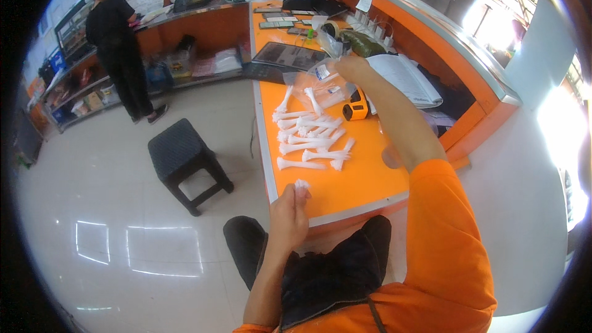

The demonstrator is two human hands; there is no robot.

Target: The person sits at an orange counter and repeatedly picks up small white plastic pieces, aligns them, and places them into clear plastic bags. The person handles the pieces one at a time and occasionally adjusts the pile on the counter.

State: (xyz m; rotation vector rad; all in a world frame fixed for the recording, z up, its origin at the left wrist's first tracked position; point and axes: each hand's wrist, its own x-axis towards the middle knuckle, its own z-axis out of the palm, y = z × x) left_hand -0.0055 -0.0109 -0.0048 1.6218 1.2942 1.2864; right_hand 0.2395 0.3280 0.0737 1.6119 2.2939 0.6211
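Observation:
My left hand [290,217] is closed around a small white bundle [301,185], whose tip shows above the thumb near the table's front edge. Beyond it, several slim white bundles [302,144] with frilled ends lie in a loose pile; I cannot make out their kind. At the far end of my stretched arm, my right hand [350,69] is closed at a clear plastic bag [327,84] with small labels; its fingers are partly hidden. A yellow and black tape measure [356,106] rests just nearer than the right hand.
Past the bag, a dark laptop [288,55] and several phones [277,20] cover the orange table [364,176]. On the right lie an open book [404,79] and a shelf edge [487,83]. A black stool [182,148] stands left; a person in black [114,43] is at a far counter.

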